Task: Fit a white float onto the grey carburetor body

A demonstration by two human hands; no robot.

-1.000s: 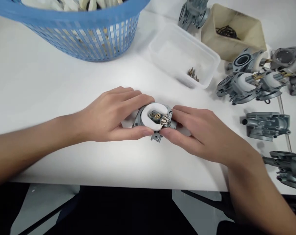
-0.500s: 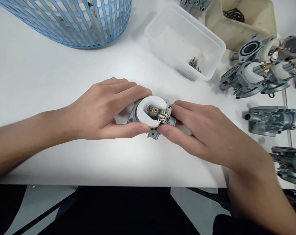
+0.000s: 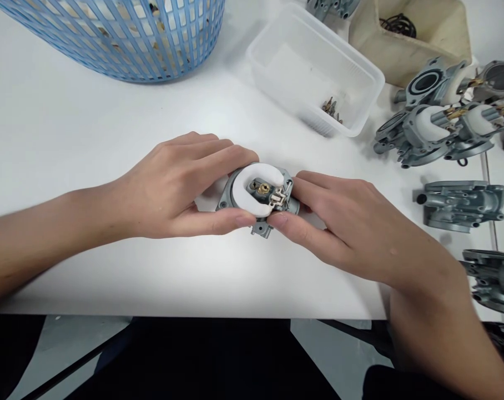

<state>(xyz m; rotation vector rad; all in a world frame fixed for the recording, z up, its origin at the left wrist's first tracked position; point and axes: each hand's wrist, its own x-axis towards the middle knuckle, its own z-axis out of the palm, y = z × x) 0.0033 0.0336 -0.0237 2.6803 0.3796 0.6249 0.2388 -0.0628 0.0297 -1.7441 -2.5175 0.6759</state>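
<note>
A grey metal carburetor body [image 3: 261, 228] is held between both hands over the white table, its open side facing up. On it sits a white C-shaped float [image 3: 243, 194], with a brass piece [image 3: 263, 189] in the middle and a small metal hinge at the right. My left hand [image 3: 189, 189] grips the left side, thumb at the near edge and fingers at the far edge. From the right, my right hand [image 3: 339, 222] grips the body near the hinge, its thumb at the near edge. The undersides of the fingers are hidden.
A blue basket [image 3: 152, 50] with pale parts stands at the back left. Behind the hands is a clear plastic tray [image 3: 285, 61] holding small metal pins. A beige bin [image 3: 443, 33] holds black rings. More carburetor bodies [image 3: 464, 204] lie along the right.
</note>
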